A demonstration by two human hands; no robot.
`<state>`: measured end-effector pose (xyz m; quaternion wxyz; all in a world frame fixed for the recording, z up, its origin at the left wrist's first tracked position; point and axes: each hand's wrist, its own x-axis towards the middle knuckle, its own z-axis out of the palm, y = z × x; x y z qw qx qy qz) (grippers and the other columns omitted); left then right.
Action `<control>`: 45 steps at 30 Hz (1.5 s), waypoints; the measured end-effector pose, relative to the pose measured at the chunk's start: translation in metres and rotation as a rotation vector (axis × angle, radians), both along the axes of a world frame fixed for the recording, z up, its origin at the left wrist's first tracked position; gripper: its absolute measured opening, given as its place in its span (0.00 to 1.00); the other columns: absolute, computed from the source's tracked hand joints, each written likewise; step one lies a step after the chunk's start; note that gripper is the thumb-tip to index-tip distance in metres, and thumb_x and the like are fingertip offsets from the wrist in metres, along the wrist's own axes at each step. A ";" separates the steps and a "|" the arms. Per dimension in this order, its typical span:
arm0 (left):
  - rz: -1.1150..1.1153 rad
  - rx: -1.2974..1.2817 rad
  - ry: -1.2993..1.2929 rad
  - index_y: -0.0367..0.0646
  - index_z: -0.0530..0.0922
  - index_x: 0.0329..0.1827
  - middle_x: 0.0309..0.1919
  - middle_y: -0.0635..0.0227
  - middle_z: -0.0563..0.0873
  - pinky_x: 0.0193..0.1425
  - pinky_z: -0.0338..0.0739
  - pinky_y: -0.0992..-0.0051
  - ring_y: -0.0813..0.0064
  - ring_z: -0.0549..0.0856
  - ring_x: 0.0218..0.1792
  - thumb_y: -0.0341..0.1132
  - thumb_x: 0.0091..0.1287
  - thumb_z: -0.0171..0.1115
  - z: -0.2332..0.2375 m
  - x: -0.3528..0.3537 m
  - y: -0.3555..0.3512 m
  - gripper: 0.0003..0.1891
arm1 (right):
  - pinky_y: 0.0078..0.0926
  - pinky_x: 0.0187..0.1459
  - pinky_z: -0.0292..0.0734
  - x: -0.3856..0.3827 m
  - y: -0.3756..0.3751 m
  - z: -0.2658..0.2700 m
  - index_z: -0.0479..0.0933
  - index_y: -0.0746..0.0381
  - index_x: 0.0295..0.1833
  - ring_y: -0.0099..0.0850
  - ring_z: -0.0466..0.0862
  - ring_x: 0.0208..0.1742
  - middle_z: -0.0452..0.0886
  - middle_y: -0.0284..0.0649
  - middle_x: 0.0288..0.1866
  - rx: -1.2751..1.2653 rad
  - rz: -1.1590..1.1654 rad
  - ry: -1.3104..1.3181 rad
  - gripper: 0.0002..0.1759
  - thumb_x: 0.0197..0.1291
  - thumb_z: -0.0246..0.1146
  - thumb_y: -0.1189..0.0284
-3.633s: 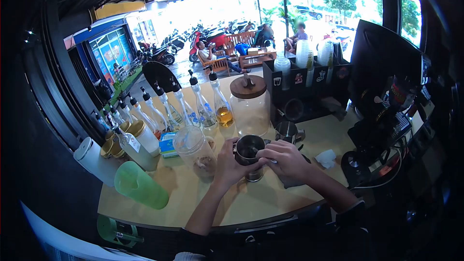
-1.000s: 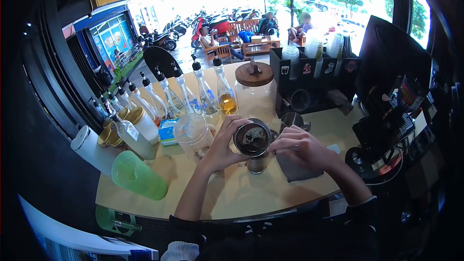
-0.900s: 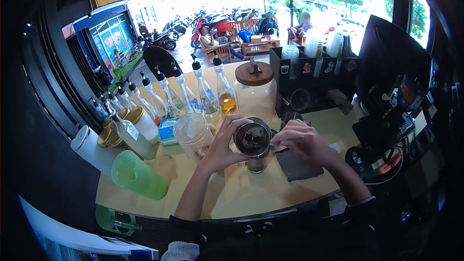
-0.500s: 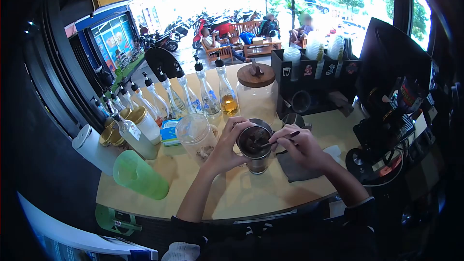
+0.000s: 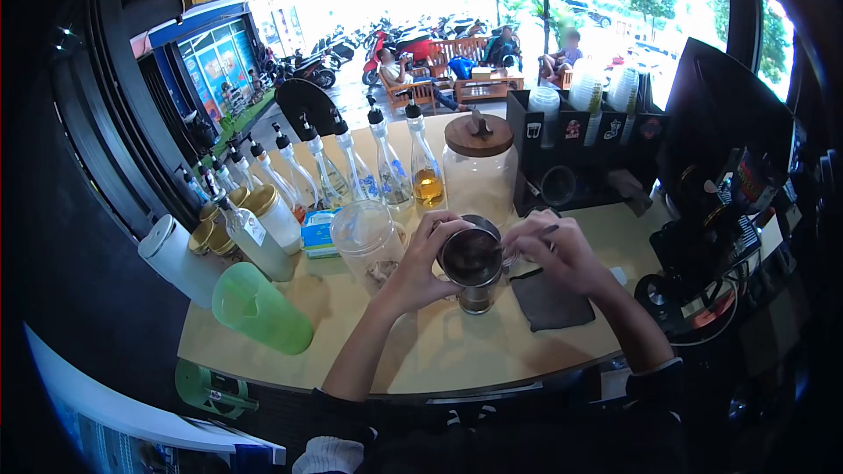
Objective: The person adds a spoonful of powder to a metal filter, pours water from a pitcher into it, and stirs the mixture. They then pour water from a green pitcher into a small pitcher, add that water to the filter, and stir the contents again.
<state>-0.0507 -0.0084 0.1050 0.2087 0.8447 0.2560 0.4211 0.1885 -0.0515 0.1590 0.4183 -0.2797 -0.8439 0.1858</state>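
My left hand (image 5: 420, 270) is wrapped round a metal cup (image 5: 471, 256), its mouth tilted toward me and dark inside. Below the cup stands a glass (image 5: 476, 301), partly hidden by it. With closed fingers, my right hand (image 5: 566, 254) holds a thin spoon (image 5: 551, 229) at the cup's right rim; the spoon's tip is blurred. Left of my left hand is a clear plastic jar (image 5: 362, 233) with some brownish contents low down. A dark grey cloth (image 5: 553, 303) lies on the counter beneath my right hand.
A green pitcher (image 5: 262, 309) stands at the left of the counter (image 5: 351, 360). Pump bottles (image 5: 391, 167) line the back, beside a big wooden-lidded jar (image 5: 479, 167). A black cup holder (image 5: 588, 132) stands at the right rear. People sit outside on wooden seats.
My right hand has moved slightly right, drawing the spoon from inside the cup to its right rim. My left hand keeps its hold on the cup. The whole view has shifted a little.
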 end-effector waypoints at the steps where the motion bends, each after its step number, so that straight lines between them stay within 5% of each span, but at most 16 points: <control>1: 0.000 -0.009 -0.001 0.51 0.69 0.61 0.57 0.62 0.68 0.66 0.70 0.63 0.58 0.71 0.62 0.29 0.37 0.78 0.001 0.000 0.000 0.43 | 0.32 0.49 0.71 -0.001 0.001 0.002 0.79 0.63 0.42 0.35 0.84 0.38 0.84 0.40 0.32 -0.085 -0.019 0.020 0.08 0.65 0.56 0.73; 6: 0.024 0.074 0.081 0.51 0.70 0.61 0.57 0.62 0.69 0.65 0.68 0.62 0.57 0.71 0.61 0.30 0.38 0.78 0.010 -0.001 0.000 0.41 | 0.31 0.47 0.73 0.001 0.008 0.007 0.80 0.63 0.41 0.34 0.84 0.37 0.84 0.39 0.32 -0.096 0.032 -0.066 0.07 0.64 0.57 0.73; 8: 0.036 0.071 0.090 0.51 0.70 0.61 0.57 0.62 0.69 0.65 0.67 0.62 0.56 0.71 0.61 0.31 0.38 0.79 0.010 -0.002 0.000 0.41 | 0.32 0.50 0.72 0.002 0.006 0.019 0.80 0.63 0.40 0.34 0.84 0.37 0.84 0.39 0.32 -0.289 -0.008 0.003 0.07 0.63 0.57 0.74; 12: 0.046 0.051 0.103 0.50 0.70 0.61 0.57 0.62 0.69 0.66 0.68 0.63 0.58 0.72 0.61 0.31 0.39 0.78 0.014 0.000 0.000 0.41 | 0.34 0.51 0.70 -0.001 0.012 0.020 0.80 0.63 0.40 0.35 0.83 0.37 0.84 0.39 0.31 0.015 0.021 -0.198 0.07 0.63 0.58 0.74; 45: 0.189 0.123 0.160 0.54 0.70 0.61 0.55 0.66 0.72 0.66 0.60 0.55 0.58 0.73 0.60 0.43 0.39 0.78 0.014 0.004 -0.006 0.40 | 0.33 0.54 0.66 -0.006 0.004 0.016 0.80 0.60 0.40 0.33 0.79 0.42 0.81 0.35 0.37 0.239 0.031 -0.338 0.05 0.59 0.61 0.76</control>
